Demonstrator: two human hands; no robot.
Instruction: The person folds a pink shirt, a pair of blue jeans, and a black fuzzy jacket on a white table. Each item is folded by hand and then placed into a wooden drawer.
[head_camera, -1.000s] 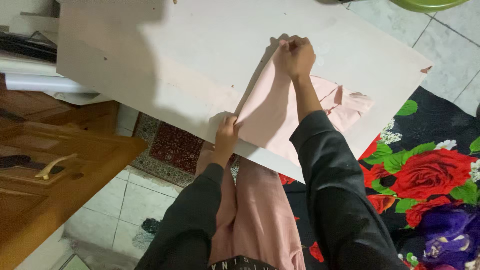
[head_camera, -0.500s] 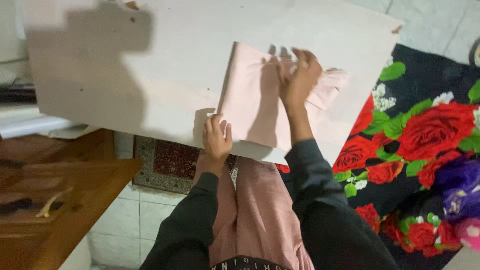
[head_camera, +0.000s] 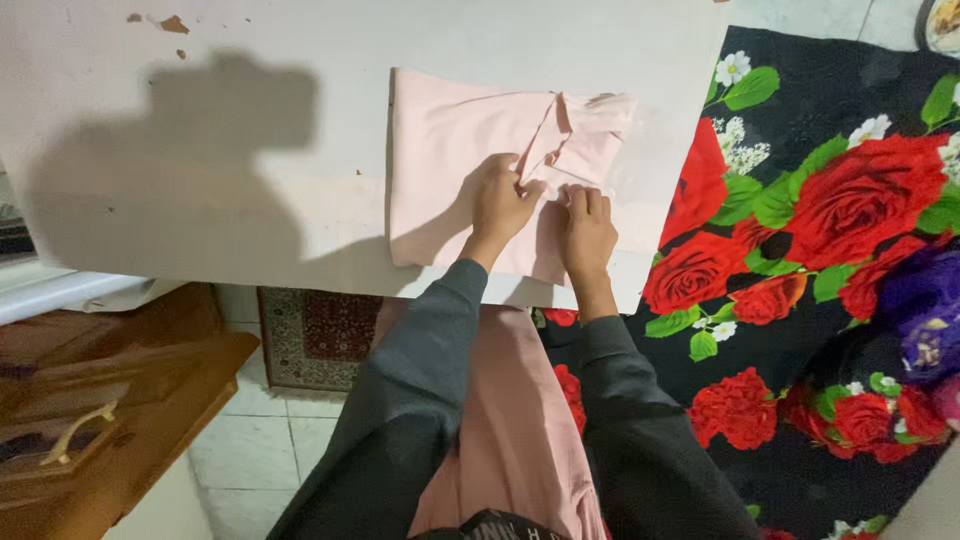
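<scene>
A pale pink cloth (head_camera: 440, 140) lies folded into a rough rectangle on the white tabletop (head_camera: 250, 60), near its front right corner. My left hand (head_camera: 500, 200) rests on the cloth's middle, fingers curled and pinching a fold edge. My right hand (head_camera: 588, 228) sits just to its right, fingertips gripping the same loose flap. The two hands almost touch. A crumpled part of the cloth (head_camera: 590, 125) bunches at the upper right. Both arms wear dark sleeves.
A black blanket with red roses (head_camera: 820, 250) spreads to the right of the table. A brown wooden cabinet with a handle (head_camera: 90, 400) stands at lower left, above a tiled floor (head_camera: 250, 450) and a patterned rug (head_camera: 315, 335). My pink garment (head_camera: 510, 430) hangs below.
The cloth has been laid flat and folded over on the table. My left hand came up from the table's edge onto the cloth, and my right hand drew back beside it.
</scene>
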